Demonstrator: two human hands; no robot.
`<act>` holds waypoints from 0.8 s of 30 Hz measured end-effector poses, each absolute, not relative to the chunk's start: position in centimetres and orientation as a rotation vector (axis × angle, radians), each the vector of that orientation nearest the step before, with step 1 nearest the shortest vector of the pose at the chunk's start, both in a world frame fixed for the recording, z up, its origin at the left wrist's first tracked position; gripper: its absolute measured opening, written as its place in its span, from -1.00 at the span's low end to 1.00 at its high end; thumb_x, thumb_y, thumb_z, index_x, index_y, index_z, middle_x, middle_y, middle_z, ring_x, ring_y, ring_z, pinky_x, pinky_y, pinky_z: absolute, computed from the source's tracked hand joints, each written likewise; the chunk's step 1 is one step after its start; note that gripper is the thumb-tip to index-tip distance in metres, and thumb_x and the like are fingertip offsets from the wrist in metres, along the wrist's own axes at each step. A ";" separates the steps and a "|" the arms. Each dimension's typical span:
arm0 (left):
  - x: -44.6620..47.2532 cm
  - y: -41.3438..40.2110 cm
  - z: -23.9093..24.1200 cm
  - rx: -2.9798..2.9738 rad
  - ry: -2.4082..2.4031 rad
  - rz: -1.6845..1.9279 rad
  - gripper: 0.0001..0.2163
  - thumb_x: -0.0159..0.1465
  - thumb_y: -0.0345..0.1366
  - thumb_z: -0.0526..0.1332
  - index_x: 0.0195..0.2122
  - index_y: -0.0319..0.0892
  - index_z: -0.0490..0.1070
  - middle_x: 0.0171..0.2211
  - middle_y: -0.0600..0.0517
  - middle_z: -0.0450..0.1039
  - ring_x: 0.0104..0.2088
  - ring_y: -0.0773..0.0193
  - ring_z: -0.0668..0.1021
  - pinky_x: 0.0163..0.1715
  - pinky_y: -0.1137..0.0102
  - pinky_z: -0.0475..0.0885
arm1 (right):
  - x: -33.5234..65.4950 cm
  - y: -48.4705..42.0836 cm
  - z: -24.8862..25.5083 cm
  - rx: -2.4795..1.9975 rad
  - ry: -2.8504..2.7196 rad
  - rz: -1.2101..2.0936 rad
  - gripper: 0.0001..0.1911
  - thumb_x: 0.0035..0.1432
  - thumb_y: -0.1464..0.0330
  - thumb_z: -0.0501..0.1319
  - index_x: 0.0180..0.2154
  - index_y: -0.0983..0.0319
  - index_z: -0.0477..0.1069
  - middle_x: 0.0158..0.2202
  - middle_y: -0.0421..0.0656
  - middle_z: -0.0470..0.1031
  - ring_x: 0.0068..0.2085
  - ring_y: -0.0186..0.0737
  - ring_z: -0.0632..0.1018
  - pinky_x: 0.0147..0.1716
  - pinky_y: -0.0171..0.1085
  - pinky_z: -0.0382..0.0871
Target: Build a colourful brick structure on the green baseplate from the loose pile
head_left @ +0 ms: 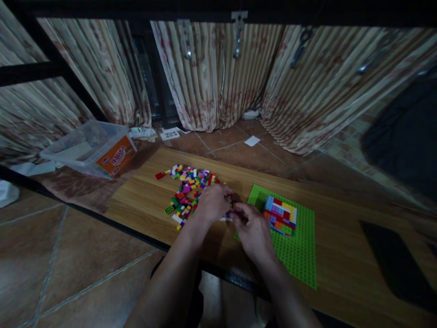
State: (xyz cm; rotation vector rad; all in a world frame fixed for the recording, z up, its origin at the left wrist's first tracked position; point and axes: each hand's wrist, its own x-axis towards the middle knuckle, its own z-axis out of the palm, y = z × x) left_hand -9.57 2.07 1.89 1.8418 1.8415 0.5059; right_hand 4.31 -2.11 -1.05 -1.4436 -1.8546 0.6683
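A pile of small coloured toy bricks [191, 175] is spread over the wooden board. My left hand [213, 201] is over the pile's right side, its fingers curled down among the bricks. Close beside it, my right hand [253, 228] bends thumb and forefinger toward each other at the pile's edge. Whatever lies between the fingertips of either hand is too small or hidden to make out. To the right, a green studded baseplate [297, 257] carries a block of multicoloured bricks [280, 215], built up in layers. My right wrist crosses the baseplate's left part.
A clear plastic tub [85, 146] with an orange label stands on the tiled floor at the left. A dark flat object [396, 259] lies on the wooden board [336, 237] at the right. Striped curtains [211, 77] hang behind, below a dark bar with metal hooks.
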 end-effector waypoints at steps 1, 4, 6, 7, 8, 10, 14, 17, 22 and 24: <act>-9.4 2.0 1.9 1.859 1.859 0.479 -0.70 0.13 -0.44 0.15 -0.15 -0.12 0.54 -0.17 0.00 0.60 -0.12 0.23 0.58 -0.07 0.41 0.41 | 4.4 -2.1 -1.0 -1.432 -1.861 0.661 -0.78 0.16 0.39 0.15 -0.15 0.23 0.48 -0.20 -0.09 0.54 -0.20 -0.15 0.56 -0.18 -0.19 0.41; -8.9 2.0 1.7 1.936 1.916 0.412 -0.73 0.12 -0.41 0.16 -0.18 -0.10 0.55 -0.19 -0.01 0.59 -0.13 0.21 0.58 -0.11 0.40 0.43 | 4.7 -2.2 -1.0 -1.414 -1.874 0.620 -0.78 0.19 0.37 0.12 -0.16 0.22 0.48 -0.20 -0.09 0.54 -0.22 -0.16 0.56 -0.20 -0.20 0.41; -8.7 1.9 1.6 1.982 1.942 0.378 -0.72 0.13 -0.43 0.15 -0.18 -0.10 0.55 -0.19 -0.02 0.59 -0.13 0.19 0.57 -0.10 0.39 0.43 | 4.9 -2.2 -0.9 -1.417 -1.879 0.590 -0.78 0.21 0.36 0.11 -0.16 0.22 0.48 -0.19 -0.07 0.54 -0.20 -0.14 0.56 -0.20 -0.18 0.40; -8.6 1.9 1.6 2.002 1.945 0.366 -0.72 0.13 -0.43 0.14 -0.19 -0.10 0.55 -0.20 -0.02 0.59 -0.13 0.19 0.57 -0.10 0.38 0.43 | 5.0 -2.1 -0.9 -1.417 -1.882 0.579 -0.77 0.21 0.35 0.11 -0.16 0.22 0.48 -0.18 -0.07 0.54 -0.19 -0.13 0.56 -0.18 -0.18 0.40; -8.6 1.8 1.6 2.015 1.943 0.360 -0.72 0.13 -0.44 0.13 -0.19 -0.10 0.55 -0.20 -0.03 0.58 -0.13 0.18 0.57 -0.10 0.37 0.43 | 5.0 -2.1 -0.9 -1.417 -1.884 0.571 -0.77 0.21 0.34 0.10 -0.16 0.23 0.48 -0.18 -0.06 0.55 -0.19 -0.13 0.56 -0.18 -0.17 0.40; -8.6 1.8 1.6 2.019 1.930 0.362 -0.71 0.14 -0.45 0.11 -0.19 -0.11 0.55 -0.20 -0.04 0.58 -0.13 0.16 0.57 -0.11 0.35 0.44 | 5.1 -2.1 -0.9 -1.417 -1.888 0.564 -0.76 0.22 0.34 0.10 -0.16 0.23 0.48 -0.19 -0.06 0.55 -0.19 -0.13 0.56 -0.18 -0.17 0.40; -8.8 1.8 1.6 2.001 1.918 0.385 -0.71 0.13 -0.47 0.12 -0.19 -0.11 0.55 -0.18 -0.06 0.58 -0.12 0.15 0.57 -0.09 0.34 0.43 | 5.3 -1.9 -1.0 -1.454 -1.860 0.514 -0.75 0.22 0.37 0.06 -0.17 0.24 0.49 -0.22 -0.05 0.55 -0.21 -0.12 0.55 -0.20 -0.17 0.40; -9.0 1.8 1.8 1.980 1.926 0.372 -0.72 0.11 -0.47 0.13 -0.23 -0.10 0.55 -0.20 -0.06 0.58 -0.14 0.16 0.57 -0.10 0.35 0.43 | 5.3 -1.7 -1.2 -1.501 -1.841 0.421 -0.72 0.22 0.41 0.03 -0.18 0.26 0.49 -0.24 -0.03 0.54 -0.22 -0.11 0.55 -0.20 -0.16 0.40; -9.4 1.7 2.1 1.952 1.959 0.347 -0.75 0.09 -0.48 0.12 -0.30 -0.14 0.55 -0.27 -0.09 0.58 -0.19 0.12 0.58 -0.15 0.33 0.43 | 5.1 -1.5 -1.8 -1.570 -1.939 0.367 -0.68 0.20 0.48 0.00 -0.15 0.28 0.50 -0.23 -0.02 0.51 -0.23 -0.12 0.53 -0.19 -0.18 0.40; -9.5 1.7 2.0 1.949 1.974 0.349 -0.75 0.08 -0.49 0.12 -0.29 -0.15 0.55 -0.28 -0.09 0.58 -0.20 0.12 0.58 -0.15 0.33 0.43 | 5.1 -1.4 -1.9 -1.592 -1.974 0.358 -0.67 0.20 0.50 0.01 -0.13 0.28 0.49 -0.23 -0.02 0.50 -0.23 -0.12 0.53 -0.19 -0.19 0.40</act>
